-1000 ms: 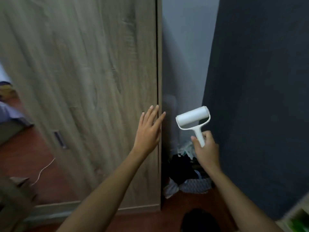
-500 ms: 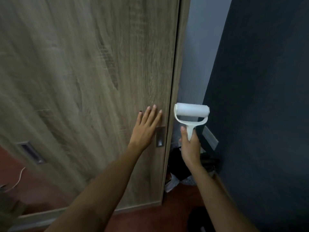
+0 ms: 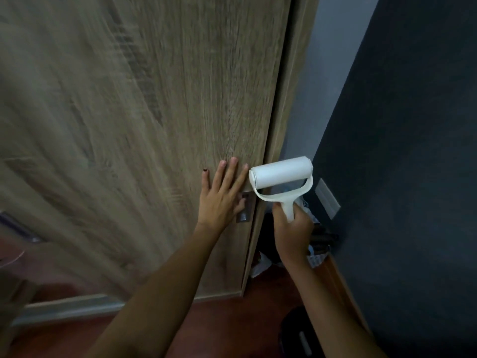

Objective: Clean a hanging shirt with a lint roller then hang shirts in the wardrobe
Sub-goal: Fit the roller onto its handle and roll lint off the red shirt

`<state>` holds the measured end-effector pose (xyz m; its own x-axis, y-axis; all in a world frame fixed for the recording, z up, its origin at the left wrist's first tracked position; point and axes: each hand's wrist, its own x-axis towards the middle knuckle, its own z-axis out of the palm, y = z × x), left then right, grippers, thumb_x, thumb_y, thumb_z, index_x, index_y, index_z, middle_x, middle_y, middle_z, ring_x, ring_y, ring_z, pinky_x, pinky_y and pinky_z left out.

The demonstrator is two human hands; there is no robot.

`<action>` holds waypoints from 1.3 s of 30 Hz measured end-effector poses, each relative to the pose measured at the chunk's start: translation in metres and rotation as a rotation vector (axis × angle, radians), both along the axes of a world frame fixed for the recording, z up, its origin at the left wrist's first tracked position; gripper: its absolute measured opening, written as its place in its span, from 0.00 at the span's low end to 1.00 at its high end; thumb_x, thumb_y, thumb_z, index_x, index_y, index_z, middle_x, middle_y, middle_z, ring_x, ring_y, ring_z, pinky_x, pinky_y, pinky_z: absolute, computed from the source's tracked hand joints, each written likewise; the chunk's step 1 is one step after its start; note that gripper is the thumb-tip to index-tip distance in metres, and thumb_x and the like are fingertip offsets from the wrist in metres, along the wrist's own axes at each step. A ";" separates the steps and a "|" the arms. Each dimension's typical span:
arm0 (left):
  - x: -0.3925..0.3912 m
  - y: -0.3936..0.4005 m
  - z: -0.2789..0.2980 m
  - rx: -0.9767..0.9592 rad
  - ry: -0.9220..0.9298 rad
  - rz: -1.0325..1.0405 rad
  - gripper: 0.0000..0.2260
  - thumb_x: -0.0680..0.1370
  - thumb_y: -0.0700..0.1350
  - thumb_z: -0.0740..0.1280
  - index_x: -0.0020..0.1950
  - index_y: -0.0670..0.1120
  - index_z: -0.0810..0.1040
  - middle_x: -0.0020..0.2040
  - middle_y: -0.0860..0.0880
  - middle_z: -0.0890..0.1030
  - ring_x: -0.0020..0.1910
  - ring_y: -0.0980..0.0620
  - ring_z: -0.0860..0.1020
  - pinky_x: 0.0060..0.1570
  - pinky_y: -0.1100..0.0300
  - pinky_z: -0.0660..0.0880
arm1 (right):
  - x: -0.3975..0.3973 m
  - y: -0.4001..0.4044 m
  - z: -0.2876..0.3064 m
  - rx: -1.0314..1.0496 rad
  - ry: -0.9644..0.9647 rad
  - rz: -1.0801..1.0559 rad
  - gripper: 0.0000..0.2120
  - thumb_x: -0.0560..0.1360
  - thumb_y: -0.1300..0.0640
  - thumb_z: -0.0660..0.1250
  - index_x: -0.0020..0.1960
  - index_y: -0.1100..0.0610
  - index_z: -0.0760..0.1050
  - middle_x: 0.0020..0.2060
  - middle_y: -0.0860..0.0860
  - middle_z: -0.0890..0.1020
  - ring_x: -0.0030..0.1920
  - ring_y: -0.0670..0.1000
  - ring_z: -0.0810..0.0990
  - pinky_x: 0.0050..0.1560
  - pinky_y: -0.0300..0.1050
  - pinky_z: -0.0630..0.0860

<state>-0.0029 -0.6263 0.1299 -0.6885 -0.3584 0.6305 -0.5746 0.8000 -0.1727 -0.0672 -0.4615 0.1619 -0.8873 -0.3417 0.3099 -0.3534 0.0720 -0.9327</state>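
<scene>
Left hand (image 3: 222, 196) pressed flat, fingers spread and nothing held, against the grey-brown wood-grain wardrobe door (image 3: 144, 130), close to the door's right edge and partly covering a small rectangular metal recessed pull (image 3: 244, 209) set into the panel. Grip of the right hand (image 3: 293, 228) clamped around the short white plastic handle of a white lint roller (image 3: 280, 174), held upright just right of the door edge, its paper-wrapped cylinder lying roughly crosswise and tilted up slightly to the right, its left end almost at the left hand's fingertips. Beyond the roller, a narrow strip of pale grey wall (image 3: 325, 73) between the door and a broad dark blue-grey wall (image 3: 413, 177) filling the right side. On that dark wall, right of the roller, a pale rectangular switch plate (image 3: 327, 198). Low in the gap behind the right hand, a heap of dark and patterned clothes (image 3: 316, 244) on the reddish-brown floor (image 3: 232, 319), too hidden to tell apart piece by piece. At the near bottom edge, right of centre, a black rounded object (image 3: 296, 332), unclear. Left part of the door and floor smeared by blur. No hanging shirt in view.
</scene>
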 end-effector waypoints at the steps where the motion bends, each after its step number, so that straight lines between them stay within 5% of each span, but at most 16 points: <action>1: 0.001 -0.001 -0.001 0.003 0.008 0.010 0.47 0.70 0.59 0.66 0.78 0.50 0.39 0.77 0.44 0.51 0.77 0.46 0.36 0.71 0.38 0.43 | -0.001 -0.001 0.002 -0.012 0.012 0.023 0.16 0.72 0.59 0.66 0.28 0.50 0.67 0.22 0.45 0.70 0.25 0.42 0.71 0.28 0.30 0.64; 5: 0.012 -0.007 -0.006 -0.004 0.001 0.056 0.47 0.70 0.58 0.66 0.78 0.50 0.39 0.78 0.44 0.43 0.76 0.45 0.35 0.71 0.38 0.39 | -0.003 -0.009 0.011 -0.041 0.084 0.098 0.16 0.71 0.60 0.65 0.27 0.54 0.65 0.21 0.46 0.68 0.24 0.44 0.70 0.26 0.29 0.62; 11: 0.056 -0.025 -0.007 0.026 0.044 0.137 0.48 0.70 0.59 0.67 0.78 0.51 0.38 0.78 0.43 0.50 0.77 0.44 0.37 0.70 0.34 0.46 | 0.020 -0.033 0.007 -0.067 -0.015 0.245 0.20 0.75 0.61 0.69 0.27 0.52 0.65 0.20 0.45 0.70 0.24 0.41 0.68 0.27 0.32 0.64; 16: 0.107 -0.044 -0.007 0.072 0.065 0.213 0.46 0.71 0.58 0.68 0.78 0.51 0.40 0.78 0.45 0.36 0.77 0.43 0.38 0.71 0.36 0.48 | 0.042 -0.061 0.010 -0.027 0.006 0.385 0.20 0.76 0.58 0.68 0.28 0.52 0.66 0.21 0.45 0.70 0.24 0.42 0.68 0.26 0.31 0.62; 21: 0.163 -0.070 -0.001 0.130 0.100 0.307 0.47 0.70 0.55 0.70 0.78 0.50 0.42 0.78 0.45 0.38 0.76 0.39 0.48 0.69 0.34 0.57 | 0.066 -0.092 0.009 0.016 -0.018 0.461 0.19 0.75 0.58 0.68 0.28 0.56 0.67 0.22 0.48 0.68 0.26 0.43 0.67 0.29 0.41 0.63; 27: 0.219 -0.100 0.038 0.179 0.218 0.278 0.40 0.75 0.62 0.58 0.78 0.49 0.39 0.78 0.42 0.40 0.77 0.38 0.45 0.71 0.35 0.51 | 0.116 -0.144 0.027 -0.014 -0.088 0.517 0.19 0.75 0.58 0.67 0.28 0.53 0.67 0.21 0.45 0.71 0.24 0.42 0.68 0.28 0.34 0.63; 35: 0.266 -0.153 0.085 0.158 0.272 0.430 0.43 0.76 0.52 0.66 0.77 0.44 0.38 0.78 0.37 0.47 0.76 0.37 0.46 0.70 0.37 0.60 | 0.162 -0.197 0.041 -0.027 0.020 0.540 0.18 0.74 0.59 0.68 0.28 0.59 0.67 0.21 0.48 0.68 0.27 0.46 0.66 0.30 0.45 0.63; 39: 0.299 -0.170 0.089 0.183 0.248 0.441 0.38 0.78 0.53 0.63 0.77 0.42 0.42 0.78 0.37 0.46 0.77 0.37 0.46 0.73 0.40 0.57 | 0.177 -0.212 0.044 0.001 0.059 0.543 0.19 0.74 0.57 0.67 0.27 0.55 0.66 0.20 0.47 0.71 0.25 0.43 0.66 0.29 0.42 0.63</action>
<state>0.2960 -0.7966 0.2186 -0.2859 -0.6991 0.6554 -0.8687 0.4778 0.1307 0.1094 -0.6739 0.2060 -0.5644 -0.7461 0.3531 -0.3913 -0.1348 -0.9103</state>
